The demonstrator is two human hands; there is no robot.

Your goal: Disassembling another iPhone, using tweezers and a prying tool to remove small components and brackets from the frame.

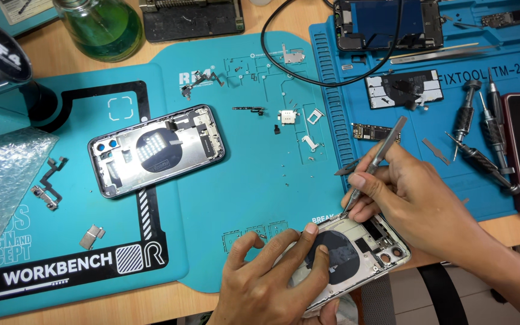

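The opened phone housing (356, 253) lies at the near edge of the worktop (170, 304), half over the lip of the teal repair mat (254, 198). Its long axis runs diagonally, from lower left under the palm up to the right, with the camera-cutout end pointing right, toward the right forearm. Its open inside faces up, showing a dark round coil in the middle.

The left hand (272, 277) is spread over the housing's left part, fingertips pressing down on the coil and frame, pinning rather than clutching it. The right hand (404, 192) is closed in a pen-like pinch on metal tweezers (375, 161), whose tips touch the housing's upper edge while the handle slants up to the right.

Further out, a second opened phone housing (156, 149) rests on the mat to the left, tilted likewise. Small brackets and screws dot the mat between them. Screwdrivers (479, 135) lie on the blue mat (489, 72) at right, and a green glass bottle (100, 27) stands at the far edge.
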